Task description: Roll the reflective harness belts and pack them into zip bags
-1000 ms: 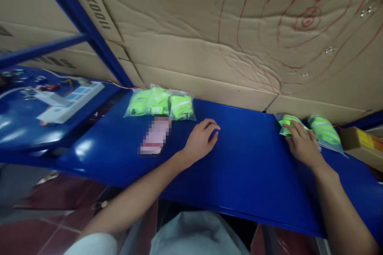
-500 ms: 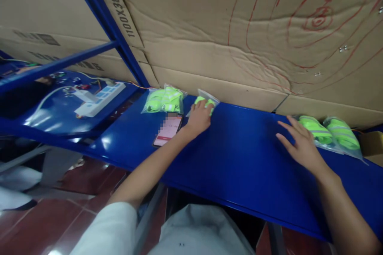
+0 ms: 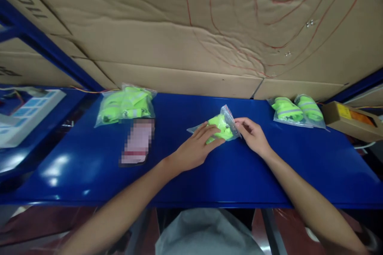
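Observation:
A clear zip bag (image 3: 229, 117) with a folded neon-yellow reflective item (image 3: 220, 121) inside lies in the middle of the blue table. My left hand (image 3: 194, 147) grips its left part, fingers across the top and thumb at the near side. At the right end, by the zip edge, my right hand (image 3: 254, 137) pinches the plastic between thumb and bent forefinger. The fingers partly cover the contents, so their exact kind cannot be told.
Similar filled bags stand at the back left (image 3: 125, 105) and back right (image 3: 296, 111). A phone (image 3: 137, 141) with a blurred screen lies left of my arm. A small cardboard box (image 3: 350, 121) sits at the right, a power strip (image 3: 32, 115) far left. Cardboard (image 3: 149, 48) walls the back.
My left hand has brought the bag from beside the back-left bags to the table's middle. My right hand has come from the back-right bags onto its zip end. The view has turned.

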A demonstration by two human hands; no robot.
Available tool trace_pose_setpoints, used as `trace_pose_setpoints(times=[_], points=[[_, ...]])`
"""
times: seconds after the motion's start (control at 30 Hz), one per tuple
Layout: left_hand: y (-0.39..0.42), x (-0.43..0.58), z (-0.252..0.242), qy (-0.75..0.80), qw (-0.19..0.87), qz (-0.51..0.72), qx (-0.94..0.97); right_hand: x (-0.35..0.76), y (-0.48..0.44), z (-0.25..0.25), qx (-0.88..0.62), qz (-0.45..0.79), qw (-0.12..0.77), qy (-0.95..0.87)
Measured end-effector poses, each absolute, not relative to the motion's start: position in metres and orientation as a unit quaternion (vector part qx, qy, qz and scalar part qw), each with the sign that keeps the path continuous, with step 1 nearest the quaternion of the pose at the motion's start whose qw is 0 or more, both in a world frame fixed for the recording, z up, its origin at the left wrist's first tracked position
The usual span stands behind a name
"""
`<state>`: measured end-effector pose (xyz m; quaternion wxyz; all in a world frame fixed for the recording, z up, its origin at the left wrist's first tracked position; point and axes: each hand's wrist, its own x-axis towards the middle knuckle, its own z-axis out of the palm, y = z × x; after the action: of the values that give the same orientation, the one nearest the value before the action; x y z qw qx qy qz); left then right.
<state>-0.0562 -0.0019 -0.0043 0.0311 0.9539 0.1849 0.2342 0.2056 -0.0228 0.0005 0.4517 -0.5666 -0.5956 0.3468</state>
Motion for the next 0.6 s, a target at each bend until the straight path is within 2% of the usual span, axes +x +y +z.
trace_pose_setpoints(times=[0.1, 0.33, 0.47, 0.6], points=[[-0.01, -0.056, -0.002, 0.207, 0.027, 0.224, 0.952, 0.204, -0.024, -0.002, -0.567, 0.384, 0.452, -0.571], [-0.006, -0.059, -0.004, 0.323, -0.044, 0.241, 0.914, 0.197, -0.027, -0.004, -0.522, 0.595, 0.429, -0.434], [-0.014, -0.051, -0.001, 0.326, -0.001, 0.317, 0.891, 0.187, -0.032, -0.001, -0.521, 0.611, 0.425, -0.418], [-0.031, -0.04, 0.003, 0.323, 0.064, 0.33, 0.885, 0.176, -0.042, 0.001, -0.474, 0.619, 0.408, -0.474]])
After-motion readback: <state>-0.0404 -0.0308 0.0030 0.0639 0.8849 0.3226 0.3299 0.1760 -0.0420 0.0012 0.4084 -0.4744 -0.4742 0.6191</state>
